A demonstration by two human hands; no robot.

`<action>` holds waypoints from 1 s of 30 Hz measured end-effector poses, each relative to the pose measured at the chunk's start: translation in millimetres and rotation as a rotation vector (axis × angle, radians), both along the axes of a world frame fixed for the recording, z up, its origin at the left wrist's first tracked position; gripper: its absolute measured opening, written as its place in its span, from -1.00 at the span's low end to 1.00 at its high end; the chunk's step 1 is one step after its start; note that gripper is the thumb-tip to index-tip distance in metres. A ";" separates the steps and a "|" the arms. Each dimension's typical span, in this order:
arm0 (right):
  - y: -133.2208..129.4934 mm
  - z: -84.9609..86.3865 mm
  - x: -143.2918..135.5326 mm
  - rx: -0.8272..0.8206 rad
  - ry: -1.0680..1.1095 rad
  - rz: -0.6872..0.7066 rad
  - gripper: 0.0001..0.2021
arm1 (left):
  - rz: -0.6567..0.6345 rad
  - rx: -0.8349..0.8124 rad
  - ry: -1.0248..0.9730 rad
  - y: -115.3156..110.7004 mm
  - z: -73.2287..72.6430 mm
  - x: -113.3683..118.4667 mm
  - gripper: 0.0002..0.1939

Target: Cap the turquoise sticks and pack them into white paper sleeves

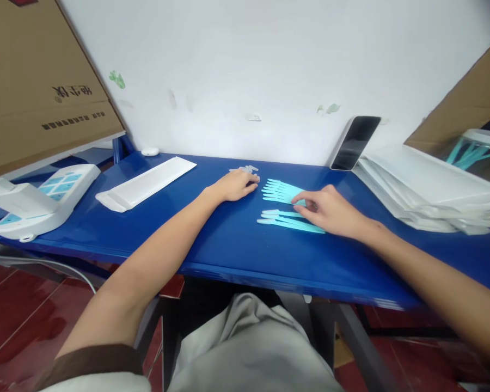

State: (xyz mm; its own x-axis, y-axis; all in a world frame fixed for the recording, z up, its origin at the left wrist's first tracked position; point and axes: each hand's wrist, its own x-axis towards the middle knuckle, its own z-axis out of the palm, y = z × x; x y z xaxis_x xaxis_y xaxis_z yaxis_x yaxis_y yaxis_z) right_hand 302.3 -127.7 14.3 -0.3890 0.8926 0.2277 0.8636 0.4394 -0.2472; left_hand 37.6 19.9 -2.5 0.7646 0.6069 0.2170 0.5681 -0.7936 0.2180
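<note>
Several turquoise sticks (pixel 281 190) lie fanned side by side on the blue table, with a smaller group of turquoise sticks (pixel 289 222) just in front of them. My right hand (pixel 325 209) is at the right ends of both groups, thumb and index finger bent close together; whether a stick is between them is too small to tell. Small translucent pieces (pixel 249 169) lie near the wall. My left hand (pixel 237 185) rests beside and partly over them, palm down with fingers spread, left of the turquoise sticks.
A long white packet (pixel 147 184) lies on the blue table (pixel 228 239) at left, near a white power strip (pixel 65 190). A phone (pixel 356 142) leans on the wall. White bags (pixel 433 190) are stacked at right, near a clear tub (pixel 482 147) with turquoise sticks.
</note>
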 end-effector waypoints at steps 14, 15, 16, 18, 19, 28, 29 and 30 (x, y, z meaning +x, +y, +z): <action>10.3 -4.3 13.0 -0.119 -0.035 -0.108 -0.69 | -0.047 -0.234 -0.220 -8.3 11.5 0.4 -0.89; 10.7 -4.1 14.2 -0.120 -0.036 -0.102 -0.70 | -0.032 -0.247 -0.220 -8.1 11.6 0.2 -0.85; 11.2 -4.1 15.7 -0.117 -0.031 -0.097 -0.71 | -0.020 -0.257 -0.212 -8.1 12.1 -0.2 -0.79; 12.6 -4.6 19.1 -0.111 -0.019 -0.085 -0.74 | -0.001 -0.274 -0.185 -8.7 13.9 -1.1 -0.67; 13.5 -5.1 20.8 -0.108 -0.018 -0.075 -0.76 | 0.008 -0.284 -0.168 -9.2 15.1 -1.8 -0.61; 19.4 -8.1 29.0 -0.070 -0.010 -0.021 -0.75 | 0.016 -0.325 -0.052 -6.0 19.8 -8.4 -0.51; 19.3 -7.5 29.2 -0.091 -0.005 -0.017 -0.75 | 0.011 -0.322 -0.048 -4.8 19.3 -8.8 -0.50; 19.1 -6.9 29.5 -0.110 0.001 -0.017 -0.76 | 0.012 -0.324 -0.042 -4.0 18.9 -9.1 -0.50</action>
State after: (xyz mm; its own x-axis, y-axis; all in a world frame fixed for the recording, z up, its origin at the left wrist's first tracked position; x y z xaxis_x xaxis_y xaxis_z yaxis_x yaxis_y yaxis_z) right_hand 331.8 -108.6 7.4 -0.3731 0.9189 0.1280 0.8706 0.3945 -0.2940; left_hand 28.5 16.0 16.4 0.7516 0.6582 0.0427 0.5617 -0.6726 0.4817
